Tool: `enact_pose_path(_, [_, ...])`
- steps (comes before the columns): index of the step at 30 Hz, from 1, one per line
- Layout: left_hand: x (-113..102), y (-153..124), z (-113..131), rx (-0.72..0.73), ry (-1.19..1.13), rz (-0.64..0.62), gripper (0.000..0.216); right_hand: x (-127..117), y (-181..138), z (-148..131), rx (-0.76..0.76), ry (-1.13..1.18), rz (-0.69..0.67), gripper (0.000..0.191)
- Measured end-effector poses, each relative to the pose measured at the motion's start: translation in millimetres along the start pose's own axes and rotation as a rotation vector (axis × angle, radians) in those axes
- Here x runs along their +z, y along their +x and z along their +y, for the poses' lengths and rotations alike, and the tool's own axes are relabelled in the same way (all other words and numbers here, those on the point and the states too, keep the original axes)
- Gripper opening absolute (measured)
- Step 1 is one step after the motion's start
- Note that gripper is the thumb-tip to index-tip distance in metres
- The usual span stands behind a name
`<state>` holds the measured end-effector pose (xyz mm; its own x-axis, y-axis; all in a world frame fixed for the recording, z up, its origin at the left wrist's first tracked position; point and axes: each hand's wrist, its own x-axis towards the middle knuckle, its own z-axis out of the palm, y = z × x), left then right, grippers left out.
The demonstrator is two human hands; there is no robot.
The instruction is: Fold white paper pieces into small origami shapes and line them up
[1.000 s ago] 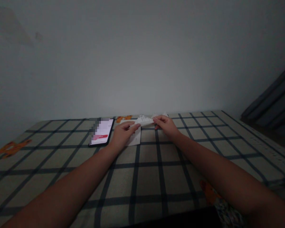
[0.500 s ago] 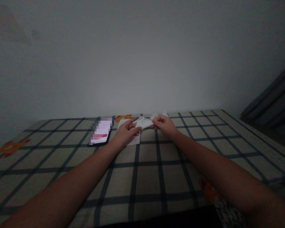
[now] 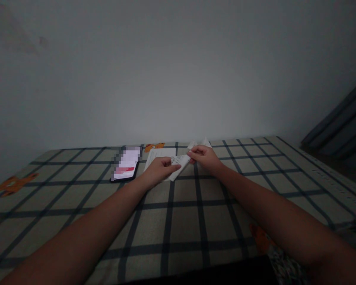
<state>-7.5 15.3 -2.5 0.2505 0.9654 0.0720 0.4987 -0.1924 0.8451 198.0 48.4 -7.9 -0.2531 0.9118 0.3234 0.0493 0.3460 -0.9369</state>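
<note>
Head view: one phone (image 3: 128,163). One flat sheet (image 3: 163,152) on checked cloth (image 3: 184,225). Left hand (image 3: 158,172): thumb on folded paper (image 3: 184,161), hold beneath hidden, cannot tell. One folded paper between hands; probably light, thin, easily creased; best pinched by edges. Right hand (image 3: 207,157) pinching upper end. White paper (image 3: 206,141) beyond, count unclear.

Free room rightward, phone (image 3: 127,163) obstacle leftward.
</note>
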Motion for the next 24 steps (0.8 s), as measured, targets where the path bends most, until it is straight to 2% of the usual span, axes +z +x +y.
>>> enact_pose_path(6, [4.8,-5.6,5.5,0.057,-0.032,-0.043,0.032,-0.2,-0.4,0.0,-0.023,0.054,-0.010,0.027])
enact_pose_path(11, [6.4,-7.1,7.7,0.049,-0.074,-0.034,0.033,-0.7,-0.5,-1.5,-0.030,0.109,-0.032,0.041])
enact_pose_path(18, [5.2,-3.3,3.1,0.009,-0.097,-0.012,0.043,2.4,-2.4,-3.4,0.051,0.044,-0.192,0.030])
enact_pose_path(24, [6.7,-4.1,4.2,0.026,-0.084,-0.050,0.038,2.5,-5.5,-8.0,0.080,0.004,-0.231,0.031])
